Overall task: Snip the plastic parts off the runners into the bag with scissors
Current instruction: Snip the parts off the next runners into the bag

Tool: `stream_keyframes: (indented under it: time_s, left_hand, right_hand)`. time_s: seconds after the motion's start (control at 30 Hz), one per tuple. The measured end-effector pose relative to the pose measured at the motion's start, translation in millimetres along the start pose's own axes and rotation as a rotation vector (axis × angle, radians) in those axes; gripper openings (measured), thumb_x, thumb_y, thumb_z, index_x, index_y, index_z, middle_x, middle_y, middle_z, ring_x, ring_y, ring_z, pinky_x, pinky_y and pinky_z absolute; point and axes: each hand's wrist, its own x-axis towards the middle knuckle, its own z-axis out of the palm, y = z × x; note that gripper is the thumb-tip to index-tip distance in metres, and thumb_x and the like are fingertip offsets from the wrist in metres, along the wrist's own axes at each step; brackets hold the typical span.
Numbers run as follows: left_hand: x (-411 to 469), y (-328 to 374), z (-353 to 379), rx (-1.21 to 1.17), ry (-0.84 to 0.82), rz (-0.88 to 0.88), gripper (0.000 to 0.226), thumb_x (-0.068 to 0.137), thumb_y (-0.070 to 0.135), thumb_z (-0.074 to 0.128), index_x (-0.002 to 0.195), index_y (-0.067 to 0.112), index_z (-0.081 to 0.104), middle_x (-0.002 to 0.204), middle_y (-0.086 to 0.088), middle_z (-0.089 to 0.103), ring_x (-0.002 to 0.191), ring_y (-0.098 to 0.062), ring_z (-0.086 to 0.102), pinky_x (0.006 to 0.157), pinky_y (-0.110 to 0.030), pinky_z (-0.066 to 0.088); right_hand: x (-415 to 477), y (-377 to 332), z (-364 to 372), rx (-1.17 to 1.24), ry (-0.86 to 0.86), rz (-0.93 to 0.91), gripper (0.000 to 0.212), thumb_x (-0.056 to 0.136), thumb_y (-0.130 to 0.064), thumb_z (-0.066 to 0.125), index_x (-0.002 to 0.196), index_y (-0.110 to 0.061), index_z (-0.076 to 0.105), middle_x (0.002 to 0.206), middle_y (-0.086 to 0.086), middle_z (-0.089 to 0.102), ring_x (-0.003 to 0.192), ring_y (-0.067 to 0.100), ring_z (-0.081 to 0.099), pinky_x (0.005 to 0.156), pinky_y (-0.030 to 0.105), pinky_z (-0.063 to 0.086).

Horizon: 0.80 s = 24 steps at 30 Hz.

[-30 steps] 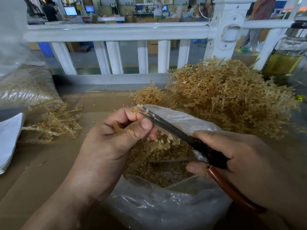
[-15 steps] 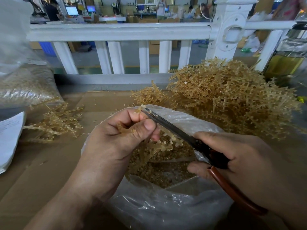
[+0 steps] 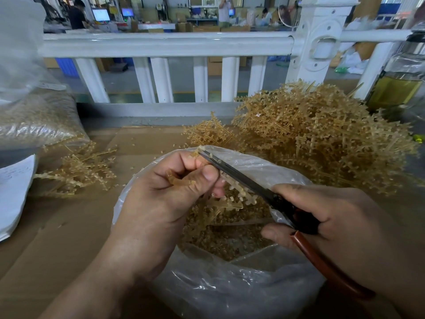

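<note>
Watching the scissors (image 3: pixel 241 178) gripped by the right hand (image 3: pixel 333 222), I worry most about the left hand (image 3: pixel 165 203) — it pinches the runner (image 3: pixel 239 200) over the open bag (image 3: pixel 218 293), thumb just beside the blades. A careless cut could nick a finger, or flick parts past the rim onto the worktop (image 3: pixel 69 238).

The left grip (image 3: pixel 165 199) comes in from the bottom left, with its thumb and curled fingers pinching a runner (image 3: pixel 239 198). The right grip (image 3: pixel 340 222) comes in from the right, fingers curled round the handles of the scissors (image 3: pixel 239 178).
</note>
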Motion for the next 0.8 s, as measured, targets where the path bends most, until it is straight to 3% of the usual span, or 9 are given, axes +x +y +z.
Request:
stream_keyframes:
  time_s: [0.13, 0.23, 0.4, 0.8]
  left_hand:
    - [0.0, 0.1, 0.6, -0.005, -0.002, 0.01, 0.008, 0.081, 0.025, 0.076, 0.074, 0.023, 0.073, 0.076, -0.007, 0.069, 0.075, -0.018, 0.066, 0.068, -0.023, 0.054]
    - [-0.2, -1.0, -0.7, -0.023, -0.01, 0.015, 0.009, 0.083, 0.025, 0.075, 0.075, 0.025, 0.072, 0.076, -0.005, 0.068, 0.076, -0.017, 0.066, 0.071, -0.024, 0.054]
    - [-0.5, -3.7, -1.1, -0.034, 0.002, 0.003, 0.01, 0.086, 0.023, 0.077, 0.077, 0.022, 0.072, 0.077, -0.007, 0.067, 0.077, -0.018, 0.065, 0.073, -0.024, 0.054]
    - [-1.2, -1.8, 0.9, -0.031, 0.01, -0.036, 0.007, 0.081, 0.027, 0.071, 0.075, 0.023, 0.073, 0.077, -0.007, 0.067, 0.077, -0.021, 0.064, 0.074, -0.026, 0.054]
  right_hand:
    - [0.3, -1.5, 0.6, -0.016, 0.027, -0.006, 0.047, 0.081, -0.075, 0.051, 0.109, -0.038, 0.058, 0.073, -0.015, 0.061, 0.064, 0.003, 0.061, 0.051, 0.026, 0.047]
    - [0.2, -2.0, 2.5, -0.013, 0.027, 0.0, 0.043, 0.081, -0.074, 0.05, 0.099, -0.036, 0.06, 0.069, -0.012, 0.058, 0.062, 0.006, 0.059, 0.049, 0.028, 0.045]
    - [1.3, -2.4, 2.8, -0.003, 0.011, -0.009, 0.04, 0.082, -0.072, 0.052, 0.107, -0.041, 0.057, 0.068, -0.016, 0.055, 0.061, 0.005, 0.057, 0.048, 0.021, 0.042]
    - [2.4, -1.0, 2.0, -0.014, 0.007, -0.009, 0.034, 0.081, -0.07, 0.053, 0.096, -0.04, 0.062, 0.065, -0.019, 0.051, 0.059, 0.0, 0.055, 0.048, 0.014, 0.037]
